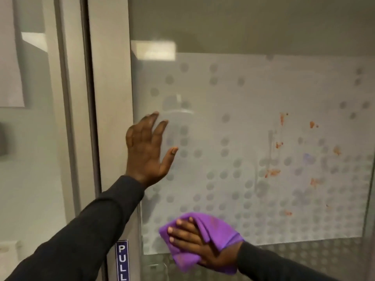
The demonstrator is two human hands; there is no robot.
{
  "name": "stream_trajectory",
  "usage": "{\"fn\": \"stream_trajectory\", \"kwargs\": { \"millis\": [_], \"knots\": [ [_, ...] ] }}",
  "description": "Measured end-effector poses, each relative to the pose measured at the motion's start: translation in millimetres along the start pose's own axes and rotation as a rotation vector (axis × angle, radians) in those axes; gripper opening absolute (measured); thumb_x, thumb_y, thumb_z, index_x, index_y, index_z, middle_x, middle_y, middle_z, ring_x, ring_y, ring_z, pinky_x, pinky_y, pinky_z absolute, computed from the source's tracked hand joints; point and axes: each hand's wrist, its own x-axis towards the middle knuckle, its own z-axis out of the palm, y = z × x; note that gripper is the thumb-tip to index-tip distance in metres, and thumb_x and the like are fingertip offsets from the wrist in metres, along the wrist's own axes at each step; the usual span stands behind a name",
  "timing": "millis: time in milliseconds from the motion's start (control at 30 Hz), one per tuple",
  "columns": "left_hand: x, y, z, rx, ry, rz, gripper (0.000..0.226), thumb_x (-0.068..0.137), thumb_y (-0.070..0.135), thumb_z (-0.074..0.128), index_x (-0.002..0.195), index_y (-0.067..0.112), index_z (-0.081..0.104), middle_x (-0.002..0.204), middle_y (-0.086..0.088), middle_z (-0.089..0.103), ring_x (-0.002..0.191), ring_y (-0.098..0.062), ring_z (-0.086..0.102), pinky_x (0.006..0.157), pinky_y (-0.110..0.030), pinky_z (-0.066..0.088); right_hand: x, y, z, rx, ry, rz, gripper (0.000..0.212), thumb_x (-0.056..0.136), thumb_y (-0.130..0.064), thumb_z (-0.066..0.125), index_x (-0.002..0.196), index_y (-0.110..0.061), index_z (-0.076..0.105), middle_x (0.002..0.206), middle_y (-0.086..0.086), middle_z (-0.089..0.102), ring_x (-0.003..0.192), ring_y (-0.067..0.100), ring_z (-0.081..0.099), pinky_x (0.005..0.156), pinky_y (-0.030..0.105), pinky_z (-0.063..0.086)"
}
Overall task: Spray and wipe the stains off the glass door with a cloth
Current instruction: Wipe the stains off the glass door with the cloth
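Observation:
The glass door (243,102) fills the view, with a frosted panel patterned in grey dots. Several orange-red stains (273,172) are spattered on its right half, some with thin runs below them. My right hand (194,240) presses a purple cloth (205,226) flat against the lower part of the glass, left of the stains. My left hand (148,147) is raised with fingers spread, palm toward the glass near the door's left edge, holding nothing. No spray bottle is in view.
The grey door frame (109,118) runs vertically on the left, with a blue "PULL" sign (122,260) low on it. Another glass pane (30,138) lies further left. A light reflection (156,50) shows high on the glass.

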Motion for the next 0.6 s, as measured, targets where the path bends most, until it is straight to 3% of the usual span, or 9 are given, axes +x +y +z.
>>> {"fn": "stream_trajectory", "kwargs": {
  "millis": [200,333,433,500,600],
  "knots": [
    [28,61,29,-0.047,-0.051,0.147,0.061,0.093,0.050,0.048,0.139,0.010,0.046,0.150,-0.019,0.043,0.139,-0.034,0.036,0.108,-0.055,0.034,-34,47,-35,-0.132,0.016,-0.034,0.060,0.109,-0.035,0.037,0.161,-0.016,0.016,0.170,0.003,0.008,0.158,0.023,0.003,0.128,0.043,0.007],
    [53,91,45,-0.063,-0.026,0.191,0.058,0.094,0.047,0.047,0.136,0.007,0.052,0.147,-0.020,0.047,0.136,-0.035,0.039,0.106,-0.055,0.035,-48,138,-119,-0.287,0.274,0.273,0.072,0.095,-0.033,0.050,0.158,-0.014,0.022,0.166,0.009,0.015,0.157,0.026,-0.001,0.127,0.047,-0.006],
    [78,107,53,-0.039,-0.011,0.188,0.058,0.095,0.047,0.047,0.136,0.007,0.054,0.147,-0.020,0.047,0.136,-0.035,0.039,0.108,-0.054,0.035,-52,187,-181,-0.426,0.370,0.545,0.072,0.092,-0.040,0.044,0.159,-0.016,0.028,0.166,0.012,0.022,0.156,0.031,0.009,0.125,0.054,0.002],
    [90,117,56,-0.031,-0.003,0.188,0.057,0.095,0.046,0.047,0.136,0.007,0.054,0.147,-0.020,0.047,0.135,-0.035,0.039,0.108,-0.054,0.034,-49,189,-186,-0.428,0.408,0.609,0.078,0.091,-0.044,0.046,0.159,-0.014,0.025,0.167,0.014,0.019,0.156,0.035,0.010,0.125,0.058,0.005],
    [94,133,64,-0.025,0.006,0.202,0.056,0.095,0.045,0.046,0.134,0.006,0.055,0.146,-0.020,0.048,0.134,-0.034,0.037,0.108,-0.053,0.033,-50,156,-138,-0.272,0.489,0.678,0.083,0.090,-0.045,0.049,0.159,-0.012,0.019,0.168,0.016,0.012,0.156,0.037,0.003,0.125,0.059,0.000]
  ]
}}
